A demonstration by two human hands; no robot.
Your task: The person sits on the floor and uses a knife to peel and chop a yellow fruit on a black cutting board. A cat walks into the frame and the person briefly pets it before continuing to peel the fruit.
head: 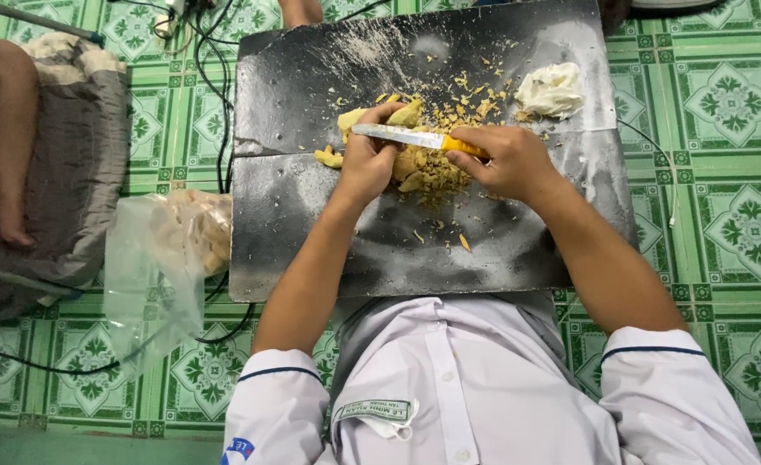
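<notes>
Both hands work near the far edge of the dark board [312,250]: the left hand [368,164] grips a yellow piece [402,114], the right hand [505,162] is closed on the knife [398,135], whose blade should best move slowly away from the fingers.

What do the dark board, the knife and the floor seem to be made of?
The dark rectangular board looks like metal sheet or coated plate: dull sheen, scuffs. The yellow-handled knife has a pale, probably steel blade and a plastic-looking handle, gripped by the right hand. The green patterned floor looks like glazed tile: gloss, grid joints.

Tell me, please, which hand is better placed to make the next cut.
Probably the right hand: it grips the knife by its yellow handle, blade across the yellow pieces, which the left hand steadies.
</notes>
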